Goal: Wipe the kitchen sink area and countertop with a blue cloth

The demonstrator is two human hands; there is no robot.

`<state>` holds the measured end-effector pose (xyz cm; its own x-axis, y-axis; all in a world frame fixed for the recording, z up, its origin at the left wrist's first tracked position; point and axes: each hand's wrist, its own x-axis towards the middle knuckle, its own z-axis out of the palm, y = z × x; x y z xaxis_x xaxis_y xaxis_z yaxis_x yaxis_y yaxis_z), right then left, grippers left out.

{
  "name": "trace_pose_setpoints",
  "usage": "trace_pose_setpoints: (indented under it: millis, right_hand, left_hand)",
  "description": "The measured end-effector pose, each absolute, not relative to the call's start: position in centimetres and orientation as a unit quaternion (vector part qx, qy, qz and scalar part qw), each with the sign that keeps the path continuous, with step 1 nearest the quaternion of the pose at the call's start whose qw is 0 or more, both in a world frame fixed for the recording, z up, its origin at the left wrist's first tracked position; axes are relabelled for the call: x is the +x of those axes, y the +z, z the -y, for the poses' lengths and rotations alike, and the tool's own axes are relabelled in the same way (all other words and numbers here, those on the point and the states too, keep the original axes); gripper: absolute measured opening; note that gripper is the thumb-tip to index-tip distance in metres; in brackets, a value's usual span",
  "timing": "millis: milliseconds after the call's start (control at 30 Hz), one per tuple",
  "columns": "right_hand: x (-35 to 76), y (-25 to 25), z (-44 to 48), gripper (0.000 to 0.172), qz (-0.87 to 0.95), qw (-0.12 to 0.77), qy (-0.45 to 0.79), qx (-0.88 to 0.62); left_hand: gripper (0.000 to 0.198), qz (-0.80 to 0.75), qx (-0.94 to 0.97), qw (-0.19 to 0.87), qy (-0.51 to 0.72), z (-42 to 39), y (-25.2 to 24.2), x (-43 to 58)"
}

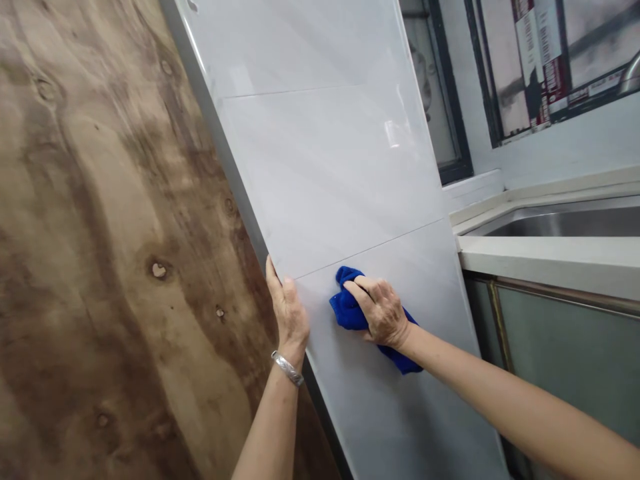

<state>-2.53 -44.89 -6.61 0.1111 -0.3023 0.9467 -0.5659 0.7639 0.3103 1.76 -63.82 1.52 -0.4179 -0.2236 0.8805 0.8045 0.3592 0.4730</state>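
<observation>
A blue cloth (347,310) is bunched under my right hand (381,312), whose fingers are closed on it and press it against a white tiled wall (340,173). The cloth touches the tile just below a thin grout line, and one end of it hangs out under my wrist. To the left, my left hand (289,310) rests along the wall's corner edge, fingers stretched out and holding nothing. A silver bracelet (287,369) circles that wrist. Part of my left fingers is hidden round the corner.
Brown wood-grain board (125,267) fills the left side. On the right stand a white countertop (545,257) with a metal sink (565,223) and a greenish glass cabinet door (570,353) below. Dark-framed windows (457,150) are behind the wall and above the counter.
</observation>
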Motion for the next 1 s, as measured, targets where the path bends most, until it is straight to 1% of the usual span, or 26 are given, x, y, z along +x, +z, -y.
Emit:
trace_pose_setpoints:
  millis: [267,500,533,600,633,667,700,733,767,800,833,900,1000]
  right_hand:
    - [-2.1,-6.7,45.1,0.079,0.643,0.685,0.100,0.327]
    - [-2.5,-7.1,44.8,0.082,0.651,0.674,0.103,0.334]
    - [-2.6,-7.2,44.8,0.082,0.654,0.670,0.104,0.335]
    - [-2.8,-7.4,44.7,0.081,0.665,0.660,0.109,0.332]
    - [-2.9,-7.5,44.7,0.082,0.672,0.653,0.112,0.332]
    - [-3.1,-7.5,44.8,0.082,0.678,0.644,0.117,0.335]
    - [-3.2,-7.6,44.9,0.082,0.682,0.635,0.125,0.340]
    - [-3.3,-7.6,44.9,0.080,0.689,0.623,0.134,0.345]
    - [-3.5,-7.6,44.9,0.076,0.697,0.609,0.144,0.350]
    - [-3.6,-7.6,44.9,0.072,0.706,0.593,0.154,0.357]
    - [-3.6,-7.5,44.7,0.068,0.717,0.573,0.164,0.361]
    - [-3.5,-7.1,44.1,0.064,0.740,0.529,0.182,0.374]
    - [-2.4,-6.3,42.8,0.066,0.749,0.474,0.224,0.405]
  left_hand:
    - [0.070,0.653,-0.243,0.490,-0.523,63.9,1.2,1.7]
    - [0.064,0.643,-0.211,0.498,-0.543,63.8,1.3,1.4]
    - [0.062,0.641,-0.199,0.515,-0.533,63.7,1.0,1.4]
    - [0.055,0.615,-0.193,0.601,-0.472,63.3,0.2,1.4]
    - [0.052,0.592,-0.219,0.657,-0.414,63.1,-0.2,1.5]
    - [0.052,0.572,-0.276,0.696,-0.335,62.8,-0.6,1.6]
    - [0.054,0.562,-0.361,0.705,-0.239,62.5,-0.9,1.8]
    - [0.057,0.562,-0.452,0.680,-0.136,62.2,-1.0,1.9]
    - [0.059,0.572,-0.523,0.631,-0.040,61.9,-1.0,1.9]
    - [0.060,0.587,-0.563,0.581,0.036,61.7,-0.9,2.0]
    - [0.061,0.606,-0.576,0.542,0.085,61.5,-0.7,1.9]
    - [0.063,0.636,-0.560,0.517,0.119,61.2,-0.4,1.6]
    - [0.065,0.650,-0.550,0.506,0.136,61.1,-0.2,1.0]
